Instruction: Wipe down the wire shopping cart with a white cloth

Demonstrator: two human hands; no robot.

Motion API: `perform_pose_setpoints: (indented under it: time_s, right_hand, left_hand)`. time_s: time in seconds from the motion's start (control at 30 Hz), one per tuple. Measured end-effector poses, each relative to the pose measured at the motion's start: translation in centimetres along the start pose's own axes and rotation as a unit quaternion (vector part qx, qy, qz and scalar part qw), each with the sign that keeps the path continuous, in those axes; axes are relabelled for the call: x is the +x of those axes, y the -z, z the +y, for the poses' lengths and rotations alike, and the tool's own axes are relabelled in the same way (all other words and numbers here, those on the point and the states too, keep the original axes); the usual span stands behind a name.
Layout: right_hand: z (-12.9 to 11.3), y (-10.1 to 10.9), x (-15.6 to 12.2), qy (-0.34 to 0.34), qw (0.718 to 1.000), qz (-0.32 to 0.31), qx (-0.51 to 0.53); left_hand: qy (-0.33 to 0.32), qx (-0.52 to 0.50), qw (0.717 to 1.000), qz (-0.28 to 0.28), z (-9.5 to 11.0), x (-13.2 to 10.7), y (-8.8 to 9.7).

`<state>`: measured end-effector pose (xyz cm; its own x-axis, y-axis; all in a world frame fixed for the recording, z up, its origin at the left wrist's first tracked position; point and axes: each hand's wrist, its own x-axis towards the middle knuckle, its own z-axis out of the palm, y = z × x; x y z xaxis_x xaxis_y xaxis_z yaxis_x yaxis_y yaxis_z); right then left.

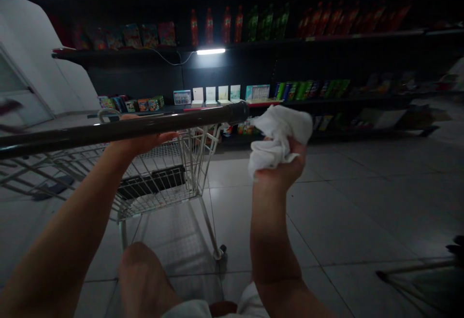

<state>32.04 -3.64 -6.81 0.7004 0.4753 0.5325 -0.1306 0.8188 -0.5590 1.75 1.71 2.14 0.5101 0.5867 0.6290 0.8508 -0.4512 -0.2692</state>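
A dark brown shopping cart handle (181,118) crosses the left half of the view. My left hand (139,143) is around it from below, the thumb stretched along its underside and part of the hand showing above the bar. Beneath the handle stands the wire shopping cart (195,163), its basket partly covered by my forearm. Just right of the handle's end, my right hand (293,166) is closed on a crumpled white cloth (277,137). The cloth is bunched up and hides most of those fingers; it seems held a little apart from the handle.
Dark shelves (232,54) ahead carry bottles (227,23), packets, boxes and cans. A lit tube lamp (210,51) hangs under one shelf. Grey floor tiles (326,211) lie below. A dark-framed object (416,269) stands at lower right.
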Motion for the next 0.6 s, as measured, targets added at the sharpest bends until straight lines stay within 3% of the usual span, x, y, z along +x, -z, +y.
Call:
perform_pose_setpoints:
  time_s: [0.03,0.07,0.17,0.27,0.37,0.47,0.53,0.6]
  right_hand:
    - [0.0,-0.7,0.6,0.048,0.998,0.042,-0.015]
    - [0.2,-1.9,0.9,0.093,0.994,0.047,-0.032]
    - [1.9,-6.3,0.0,0.124,0.986,-0.101,-0.048]
    - [4.8,-9.3,-2.5,0.101,0.978,-0.168,-0.071]
    - [6.9,-9.0,-2.9,0.047,0.972,-0.211,-0.097]
    - [6.6,-7.4,0.0,0.019,0.947,-0.297,-0.119]
    - [5.5,-6.6,1.9,0.048,0.953,-0.268,-0.134]
    - [4.6,-6.3,1.9,0.092,0.962,-0.215,-0.139]
  left_hand:
    - [0.009,0.001,1.0,0.005,0.0,-0.4,0.5]
    - [0.023,-0.001,0.999,0.023,0.3,-0.7,1.0]
    - [0.056,-0.024,0.992,0.115,2.9,-1.1,2.5]
    - [-0.001,-0.063,0.991,0.12,6.1,-0.4,2.8]
    - [-0.052,-0.095,0.993,0.044,7.5,0.7,2.2]
    - [-0.083,-0.116,0.989,-0.035,7.3,1.3,2.0]
    - [-0.074,-0.122,0.989,-0.051,7.2,1.2,2.1]
    - [-0.052,-0.121,0.99,-0.045,7.6,1.0,2.2]
